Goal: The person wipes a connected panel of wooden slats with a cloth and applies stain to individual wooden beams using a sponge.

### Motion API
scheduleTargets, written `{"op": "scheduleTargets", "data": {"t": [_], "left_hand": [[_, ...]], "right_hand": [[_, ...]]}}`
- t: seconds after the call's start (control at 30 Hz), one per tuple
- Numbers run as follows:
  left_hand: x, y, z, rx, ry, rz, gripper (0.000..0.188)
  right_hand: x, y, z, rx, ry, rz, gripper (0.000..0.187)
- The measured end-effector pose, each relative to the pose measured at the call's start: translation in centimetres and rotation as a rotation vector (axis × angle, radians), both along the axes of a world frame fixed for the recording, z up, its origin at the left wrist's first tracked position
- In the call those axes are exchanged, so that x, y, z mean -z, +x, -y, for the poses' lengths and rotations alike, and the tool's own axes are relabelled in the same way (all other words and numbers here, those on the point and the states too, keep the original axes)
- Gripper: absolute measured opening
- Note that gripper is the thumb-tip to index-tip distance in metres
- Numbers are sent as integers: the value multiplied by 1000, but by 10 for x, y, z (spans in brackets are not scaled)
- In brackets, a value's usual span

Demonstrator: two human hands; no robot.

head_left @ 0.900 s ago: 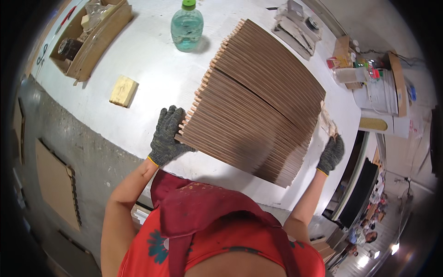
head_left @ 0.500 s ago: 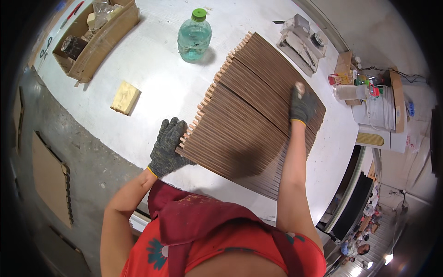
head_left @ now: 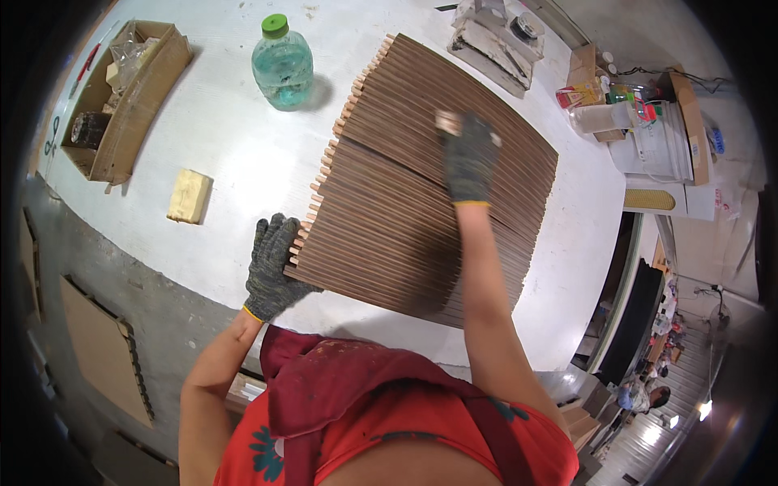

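We see a wide panel of brown wooden slats (head_left: 421, 186) lying flat on a white table (head_left: 235, 162), the slats packed side by side with their pale ends showing along the edge nearest the left hand (head_left: 271, 267). That hand wears a grey knitted glove and rests at the near left corner of the panel, fingers spread and pressed against the slat ends, not wrapped around anything. The right hand (head_left: 468, 158), gloved the same way, lies on top of the panel farther up and towards its far side, closed around a small pale block (head_left: 448, 123) that pokes out beyond its fingertips (the hand is blurred, so we cannot tell what the block is made of). The forearm runs from it back across the slats to the person's red shirt (head_left: 405, 429).

Beyond the left hand, well apart from the panel, a yellow sponge-like block (head_left: 190, 195) sits on the table. Farther out on that side stands an open cardboard box (head_left: 130, 97) with odds and ends inside. Straight ahead of the left hand, just off the panel's far left corner, a clear greenish bottle (head_left: 283, 63) with a green cap stands upright. Past the right hand, at the table's far edge, lies a grey tool-like object (head_left: 494, 40), and to the right of that hand a white bucket (head_left: 656, 138) stands among small containers.
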State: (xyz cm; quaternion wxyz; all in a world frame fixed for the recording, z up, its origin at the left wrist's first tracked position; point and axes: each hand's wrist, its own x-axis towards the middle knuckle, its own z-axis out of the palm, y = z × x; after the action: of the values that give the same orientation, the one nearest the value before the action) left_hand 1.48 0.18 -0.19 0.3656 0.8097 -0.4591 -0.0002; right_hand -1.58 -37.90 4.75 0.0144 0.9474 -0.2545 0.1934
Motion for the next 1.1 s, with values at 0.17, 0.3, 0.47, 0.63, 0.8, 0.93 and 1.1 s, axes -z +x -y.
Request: {"op": "scheduleTargets", "data": {"t": [0.17,0.3,0.47,0.63,0.8,0.93,1.1], "left_hand": [[-3,-1,0,20,-1,-42,104],[-3,-2,4,20,7,-7,105],[-4,-1,8,31,53,29,102],[5,-2,4,40,47,87,103],[2,-3,5,26,22,48,103],[4,-6,6,21,50,70,98],[-1,-7,8,42,73,85,98]], "right_hand": [[9,-129,88,462,63,50,49],[14,-97,59,646,-55,-6,47],[21,42,-63,-84,-52,93,22],[9,72,-118,-391,107,121,33],[16,-56,8,17,77,118,20],[3,-165,98,506,58,52,42],[27,-155,84,639,-148,-103,41]]}}
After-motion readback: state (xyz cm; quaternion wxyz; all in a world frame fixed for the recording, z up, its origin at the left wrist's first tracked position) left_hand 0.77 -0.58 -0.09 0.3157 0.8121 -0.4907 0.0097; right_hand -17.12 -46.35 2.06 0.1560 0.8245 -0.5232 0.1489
